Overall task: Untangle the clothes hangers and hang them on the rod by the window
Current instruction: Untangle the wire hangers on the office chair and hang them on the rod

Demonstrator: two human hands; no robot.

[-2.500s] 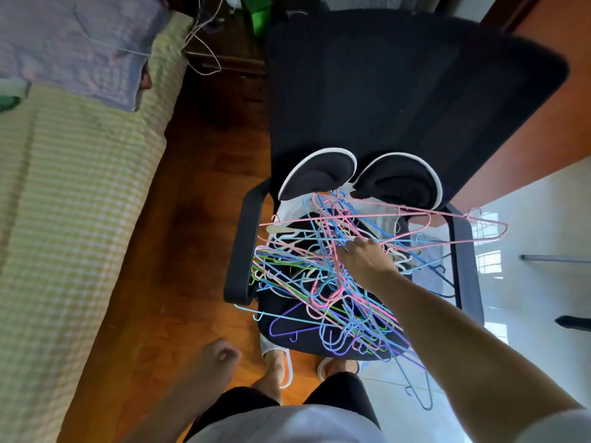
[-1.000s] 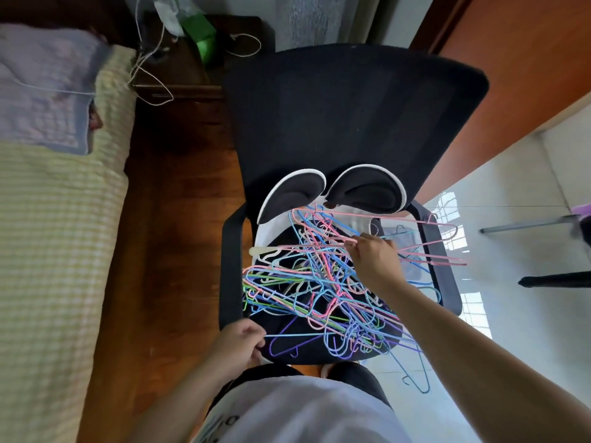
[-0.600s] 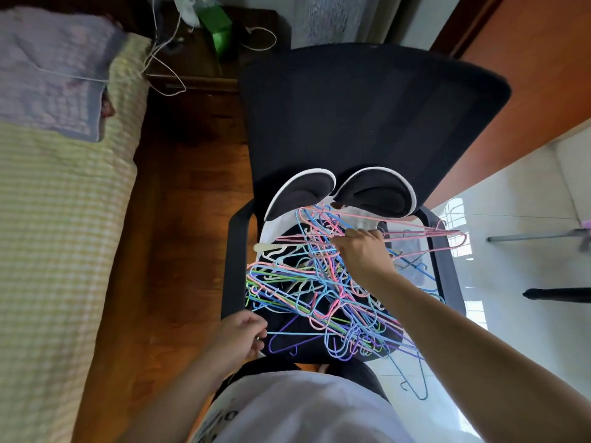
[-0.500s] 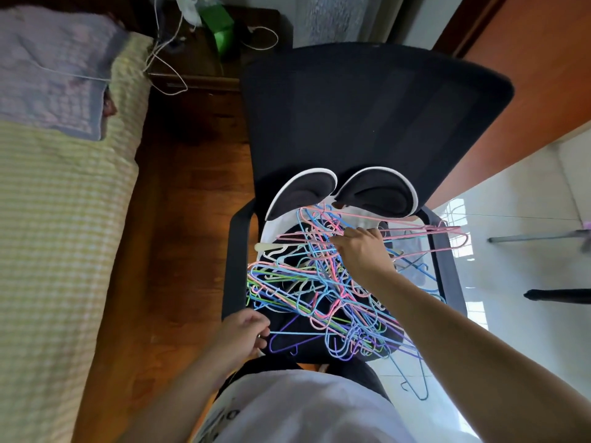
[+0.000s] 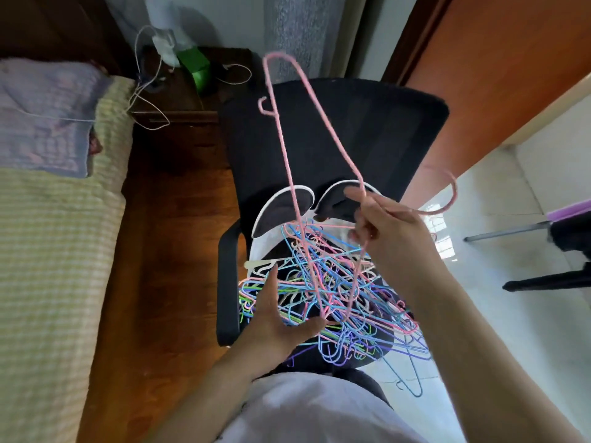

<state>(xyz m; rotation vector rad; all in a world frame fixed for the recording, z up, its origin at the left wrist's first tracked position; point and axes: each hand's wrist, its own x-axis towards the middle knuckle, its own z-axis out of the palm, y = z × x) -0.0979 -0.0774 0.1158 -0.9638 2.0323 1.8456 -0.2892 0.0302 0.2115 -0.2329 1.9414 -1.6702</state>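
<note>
Pink hanger (image 5: pixel 289 145) stands lengthwise above the chair seat (image 5: pixel 227 282), lower end caught in the hanger tangle (image 5: pixel 323 292). My right hand (image 5: pixel 388 231) pinches it near its hook; my left hand (image 5: pixel 276 318), fingers spread, rests at the tangle's front-left edge, nearer the snag.

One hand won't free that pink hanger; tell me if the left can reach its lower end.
Probably yes: the left hand lies open on the pile beside the pink hanger's buried end, nothing between.
</note>
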